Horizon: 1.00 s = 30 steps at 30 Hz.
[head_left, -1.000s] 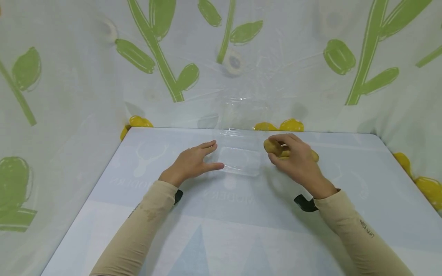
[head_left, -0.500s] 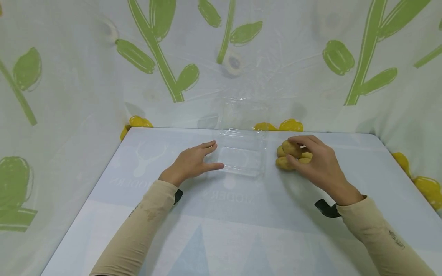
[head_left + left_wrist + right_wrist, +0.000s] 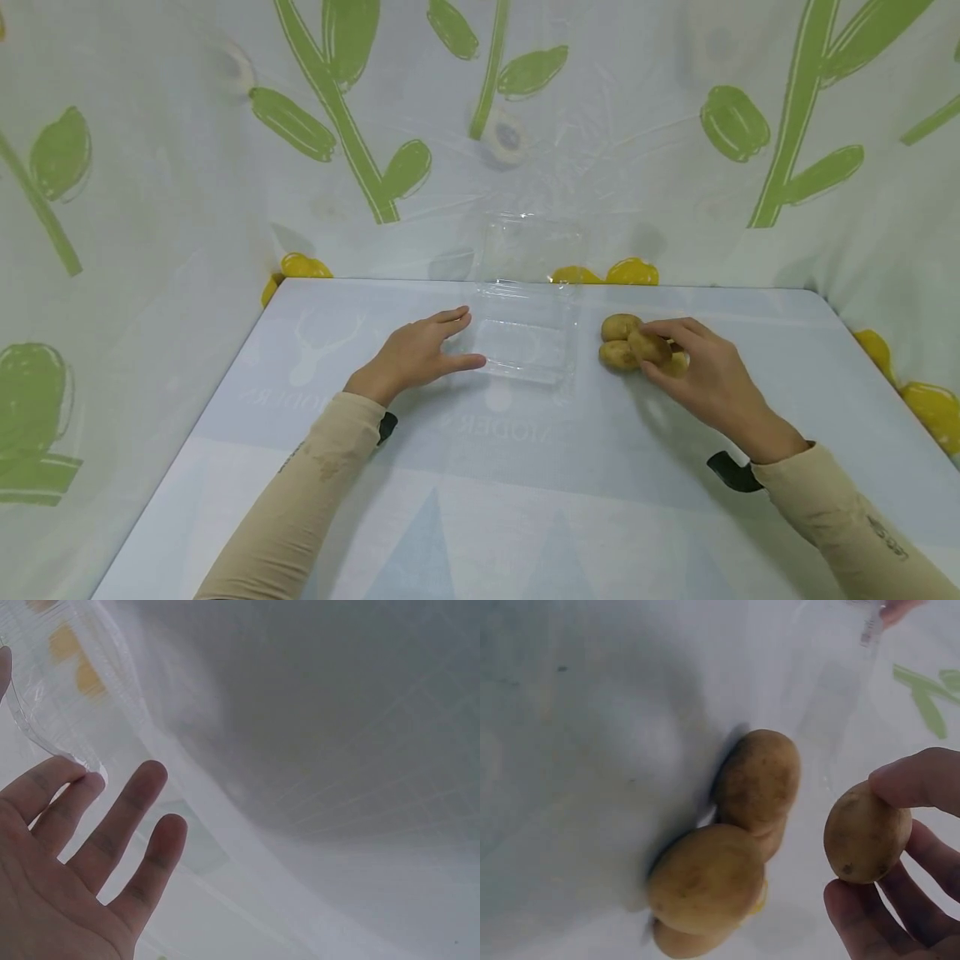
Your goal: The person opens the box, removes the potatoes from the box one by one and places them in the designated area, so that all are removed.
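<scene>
My right hand [image 3: 705, 375] pinches a potato [image 3: 866, 834] between thumb and fingertips, just over a small pile of potatoes. In the right wrist view the held potato is apart from the others, among them an upper potato [image 3: 757, 780] and a larger potato [image 3: 705, 879]. On the table's far part lies a clear plastic clamshell box [image 3: 521, 346], its lid [image 3: 532, 248] raised at the back. No potatoes show inside it. My left hand [image 3: 416, 354] is at the box's left side, fingers extended and thumb apart; fingertips touch the clear rim in the left wrist view.
A pale printed cloth covers the table [image 3: 480, 500]. Behind it, close to the far edge, hangs a white curtain [image 3: 637, 183] with green leaves and yellow shapes. The pile of potatoes is right of the box.
My right hand has moved right and a little nearer, away from the box, still pinching the potato. More of the pile shows on its left. The left hand and box have stayed put.
</scene>
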Tool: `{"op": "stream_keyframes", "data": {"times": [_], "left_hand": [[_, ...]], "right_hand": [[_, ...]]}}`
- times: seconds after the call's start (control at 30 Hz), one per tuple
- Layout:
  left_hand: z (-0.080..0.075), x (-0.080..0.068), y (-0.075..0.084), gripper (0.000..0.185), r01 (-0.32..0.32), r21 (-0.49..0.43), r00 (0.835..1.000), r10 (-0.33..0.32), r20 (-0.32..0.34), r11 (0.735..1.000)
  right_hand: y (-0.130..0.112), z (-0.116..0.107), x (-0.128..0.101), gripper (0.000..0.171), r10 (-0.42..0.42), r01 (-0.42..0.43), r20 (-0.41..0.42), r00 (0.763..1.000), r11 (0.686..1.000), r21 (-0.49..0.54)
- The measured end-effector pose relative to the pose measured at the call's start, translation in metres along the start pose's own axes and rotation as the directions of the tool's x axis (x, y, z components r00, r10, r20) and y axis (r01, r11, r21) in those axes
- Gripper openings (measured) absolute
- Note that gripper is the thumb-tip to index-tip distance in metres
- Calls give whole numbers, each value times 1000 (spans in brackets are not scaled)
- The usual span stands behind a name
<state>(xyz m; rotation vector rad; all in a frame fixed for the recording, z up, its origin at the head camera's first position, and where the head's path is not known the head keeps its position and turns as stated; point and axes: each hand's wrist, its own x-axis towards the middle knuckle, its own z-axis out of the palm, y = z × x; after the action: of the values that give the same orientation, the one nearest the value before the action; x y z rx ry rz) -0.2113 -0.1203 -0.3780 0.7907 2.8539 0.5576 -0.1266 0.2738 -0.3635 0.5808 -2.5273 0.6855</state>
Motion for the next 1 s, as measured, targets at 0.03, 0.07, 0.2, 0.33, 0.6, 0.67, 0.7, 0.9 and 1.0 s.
{"op": "stream_keyframes", "data": {"times": [0.03, 0.07, 0.2, 0.33, 0.6, 0.67, 0.7, 0.9, 1.0], "left_hand": [[0, 0, 0, 90, -1, -1, 1000, 1, -3, 1000], [0, 0, 0, 89, -3, -2, 1000, 3, -6, 1000], [-1, -1, 0, 89, -5, -4, 1000, 5, -8, 1000], [-1, -1, 1, 89, -4, -2, 1000, 4, -8, 1000], [-1, -1, 1, 89, -6, 3, 1000, 6, -10, 1000], [-1, -1, 2, 88, -5, 1, 1000, 5, -11, 1000], [-1, -2, 2, 88, -4, 0, 1000, 4, -10, 1000], [0, -1, 2, 87, 2, 3, 1000, -2, 2, 1000], [0, -1, 2, 87, 8, 4, 1000, -8, 4, 1000]], "right_hand": [[1, 0, -2, 50, -2, 2, 9, 1000, 1000, -3], [2, 1, -3, 49, -2, 2, 18, 1000, 1000, -7], [5, 4, -9, 48, -4, 5, 58, 998, 1000, -24], [8, 7, -12, 49, -12, 15, 91, 996, 999, -31], [11, 11, -17, 49, -19, 23, 115, 993, 999, -29], [11, 12, -17, 50, -28, 31, 123, 992, 999, -21], [11, 13, -17, 51, -33, 36, 128, 991, 999, -22], [10, 14, -18, 51, -57, 63, 159, 986, 997, -33], [9, 16, -18, 48, -71, 78, 181, 981, 996, -34]]}}
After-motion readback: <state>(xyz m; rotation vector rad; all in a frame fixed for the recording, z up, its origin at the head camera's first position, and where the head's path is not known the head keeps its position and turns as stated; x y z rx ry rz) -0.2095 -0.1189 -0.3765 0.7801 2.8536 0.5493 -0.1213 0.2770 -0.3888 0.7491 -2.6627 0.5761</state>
